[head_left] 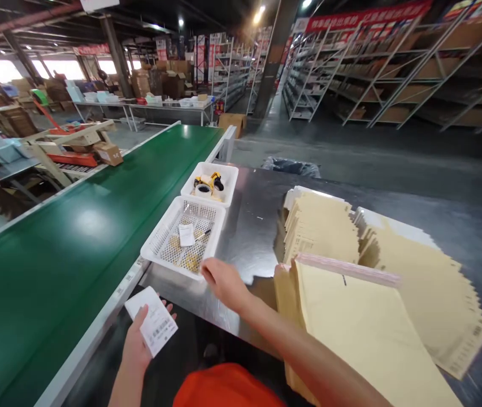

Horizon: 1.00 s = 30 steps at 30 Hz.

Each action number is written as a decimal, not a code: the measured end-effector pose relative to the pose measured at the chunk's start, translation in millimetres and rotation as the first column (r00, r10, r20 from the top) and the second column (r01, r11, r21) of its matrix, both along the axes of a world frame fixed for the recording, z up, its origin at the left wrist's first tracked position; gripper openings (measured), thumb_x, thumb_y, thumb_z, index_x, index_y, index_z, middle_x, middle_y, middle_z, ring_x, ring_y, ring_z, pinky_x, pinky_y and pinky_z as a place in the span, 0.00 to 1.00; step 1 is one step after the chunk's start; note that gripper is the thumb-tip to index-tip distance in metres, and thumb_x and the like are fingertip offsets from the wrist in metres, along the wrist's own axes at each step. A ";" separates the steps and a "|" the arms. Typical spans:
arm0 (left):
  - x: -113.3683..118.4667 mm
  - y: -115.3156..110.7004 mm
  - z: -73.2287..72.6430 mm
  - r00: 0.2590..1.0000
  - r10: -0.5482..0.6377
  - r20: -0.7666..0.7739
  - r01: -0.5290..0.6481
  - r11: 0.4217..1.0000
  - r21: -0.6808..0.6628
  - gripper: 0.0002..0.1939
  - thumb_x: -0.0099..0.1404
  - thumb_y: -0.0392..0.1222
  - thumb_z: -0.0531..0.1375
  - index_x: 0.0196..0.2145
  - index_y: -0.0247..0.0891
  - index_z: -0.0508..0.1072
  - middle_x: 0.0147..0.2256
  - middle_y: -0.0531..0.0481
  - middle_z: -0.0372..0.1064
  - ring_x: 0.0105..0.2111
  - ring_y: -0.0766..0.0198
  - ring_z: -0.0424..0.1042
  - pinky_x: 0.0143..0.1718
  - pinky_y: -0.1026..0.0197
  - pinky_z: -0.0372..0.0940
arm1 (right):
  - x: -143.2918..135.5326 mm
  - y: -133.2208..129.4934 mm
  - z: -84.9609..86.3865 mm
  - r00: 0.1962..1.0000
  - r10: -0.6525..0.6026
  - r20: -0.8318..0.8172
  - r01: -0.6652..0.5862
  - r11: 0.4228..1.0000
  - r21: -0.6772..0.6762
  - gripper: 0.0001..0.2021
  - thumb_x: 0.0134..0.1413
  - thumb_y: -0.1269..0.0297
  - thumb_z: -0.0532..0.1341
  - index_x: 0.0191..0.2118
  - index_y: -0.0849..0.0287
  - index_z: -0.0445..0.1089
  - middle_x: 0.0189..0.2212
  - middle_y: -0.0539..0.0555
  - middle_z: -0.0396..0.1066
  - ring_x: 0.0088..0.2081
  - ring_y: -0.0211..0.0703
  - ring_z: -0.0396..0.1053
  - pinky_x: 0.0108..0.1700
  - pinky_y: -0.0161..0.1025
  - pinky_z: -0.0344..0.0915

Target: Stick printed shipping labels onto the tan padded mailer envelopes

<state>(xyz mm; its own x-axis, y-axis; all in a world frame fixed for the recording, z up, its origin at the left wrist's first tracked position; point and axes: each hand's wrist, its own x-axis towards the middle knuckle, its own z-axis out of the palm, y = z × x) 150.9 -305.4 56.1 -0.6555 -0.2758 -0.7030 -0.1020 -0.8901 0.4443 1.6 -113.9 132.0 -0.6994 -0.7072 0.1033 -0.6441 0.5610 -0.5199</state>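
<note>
Left hand: gripping a white printed packet (156,330) between thumb and fingers, the hand (137,342) partly hidden behind it; a barcode shows, but the small print is unreadable.
Right hand: fingers curled (226,284), just beside the near basket's front corner; whether anything is inside the curl I cannot tell.
Red clothing: a piece (228,387) cut off by the bottom edge.
Near basket: white, perforated (162,229), with a paper slip (187,234) and a dark pen (204,234) in it; the yellowish pieces underneath are hard to identify.
Far basket: directly behind (233,182), holding tape rolls (203,190) and a yellow-and-black item, partly overlapped.
Padded envelopes: a front stack (351,316) on the metal table (251,220), partly covered by the right forearm and cropped below; two fanned stacks lie behind.
Green conveyor: left of the baskets (92,226), running out of frame.
Shelving: in the background (308,85), contents blurred.
</note>
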 end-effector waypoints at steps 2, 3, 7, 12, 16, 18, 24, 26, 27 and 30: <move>6.2 7.8 2.7 0.999 -0.048 0.003 0.048 0.998 0.041 0.28 0.61 0.41 0.59 0.58 0.33 0.61 0.39 0.39 0.77 0.42 0.48 0.76 0.46 0.47 0.69 | -14.1 -13.9 -3.7 0.996 -0.077 0.036 0.074 0.994 0.082 0.10 0.60 0.69 0.52 0.45 0.59 0.64 0.40 0.59 0.71 0.40 0.47 0.68 0.37 0.39 0.61; 7.5 13.1 4.1 0.998 -0.067 0.001 0.067 0.997 0.047 0.28 0.60 0.42 0.60 0.58 0.32 0.62 0.40 0.38 0.77 0.42 0.47 0.76 0.46 0.48 0.69 | -14.7 -16.3 -5.8 0.994 -0.084 0.063 0.078 0.993 0.093 0.11 0.59 0.69 0.53 0.47 0.59 0.63 0.42 0.59 0.71 0.40 0.48 0.69 0.38 0.39 0.61; 2.1 36.2 12.1 0.992 -0.114 -0.062 0.116 0.993 0.030 0.24 0.58 0.41 0.63 0.52 0.31 0.69 0.39 0.38 0.77 0.45 0.46 0.74 0.48 0.46 0.68 | 15.0 -2.0 -14.4 0.948 -0.008 0.318 0.011 1.000 -0.009 0.09 0.57 0.65 0.56 0.44 0.57 0.65 0.41 0.55 0.72 0.36 0.43 0.69 0.38 0.39 0.63; -17.8 67.2 30.4 0.970 -0.233 -0.069 0.234 0.972 0.006 0.16 0.53 0.39 0.66 0.39 0.29 0.75 0.34 0.38 0.78 0.42 0.43 0.75 0.46 0.43 0.69 | 60.7 22.5 -23.1 0.724 -0.035 0.689 0.210 0.962 -0.172 0.28 0.42 0.61 0.68 0.51 0.57 0.60 0.44 0.54 0.70 0.38 0.42 0.69 0.38 0.39 0.66; -25.2 94.7 44.8 0.956 -0.276 -0.096 0.277 0.961 -0.007 0.20 0.48 0.39 0.70 0.39 0.32 0.73 0.31 0.41 0.78 0.39 0.44 0.76 0.45 0.43 0.69 | 76.7 44.7 -25.8 0.561 -0.018 0.828 0.433 0.859 -0.275 0.17 0.44 0.63 0.64 0.42 0.58 0.63 0.32 0.48 0.70 0.31 0.39 0.70 0.31 0.36 0.68; -23.4 109.3 50.9 0.945 -0.308 -0.110 0.310 0.951 -0.005 0.24 0.47 0.39 0.70 0.43 0.33 0.71 0.32 0.41 0.78 0.38 0.44 0.77 0.44 0.42 0.69 | 82.2 62.7 -25.0 0.503 -0.033 0.864 0.516 0.814 -0.269 0.12 0.47 0.60 0.62 0.38 0.58 0.64 0.27 0.47 0.69 0.25 0.38 0.69 0.25 0.35 0.67; -2.0 155.4 61.7 0.840 -0.534 -0.090 0.521 0.842 -0.138 0.28 0.48 0.36 0.68 0.48 0.31 0.69 0.35 0.39 0.77 0.37 0.47 0.76 0.44 0.47 0.69 | 105.1 138.7 -10.9 0.613 -0.130 0.779 0.610 0.706 -0.362 0.10 0.51 0.57 0.61 0.27 0.59 0.67 0.24 0.50 0.71 0.27 0.40 0.71 0.32 0.38 0.69; 9.0 168.9 61.4 0.729 -0.676 -0.105 0.640 0.728 -0.246 0.26 0.48 0.39 0.69 0.46 0.32 0.71 0.37 0.40 0.76 0.38 0.50 0.75 0.44 0.50 0.67 | 115.1 168.4 -0.5 0.579 -0.129 0.805 0.685 0.612 -0.395 0.12 0.48 0.56 0.64 0.27 0.60 0.66 0.21 0.47 0.68 0.23 0.37 0.68 0.27 0.35 0.67; 15.2 175.2 60.9 0.649 -0.755 -0.087 0.702 0.639 -0.314 0.25 0.48 0.42 0.69 0.44 0.32 0.72 0.38 0.40 0.76 0.39 0.51 0.75 0.44 0.51 0.67 | 120.2 183.3 5.2 0.539 -0.114 0.834 0.734 0.549 -0.400 0.13 0.46 0.55 0.66 0.29 0.59 0.67 0.19 0.45 0.66 0.21 0.34 0.65 0.24 0.33 0.64; 35.9 194.1 60.6 0.381 -0.921 0.076 0.812 0.295 -0.504 0.24 0.52 0.51 0.67 0.41 0.30 0.73 0.40 0.40 0.74 0.40 0.54 0.71 0.45 0.53 0.64 | 133.8 224.7 19.7 0.390 0.052 0.919 0.856 0.346 -0.383 0.19 0.41 0.56 0.69 0.39 0.57 0.67 0.16 0.41 0.62 0.16 0.29 0.56 0.17 0.27 0.54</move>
<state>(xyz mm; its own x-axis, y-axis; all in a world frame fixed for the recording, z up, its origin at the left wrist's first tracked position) 186.8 -111.3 116.7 -0.7847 0.3445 -0.5153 -0.5650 -0.0557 0.8232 135.4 110.8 151.8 -0.9133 -0.1847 -0.3630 0.4054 -0.3263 -0.8539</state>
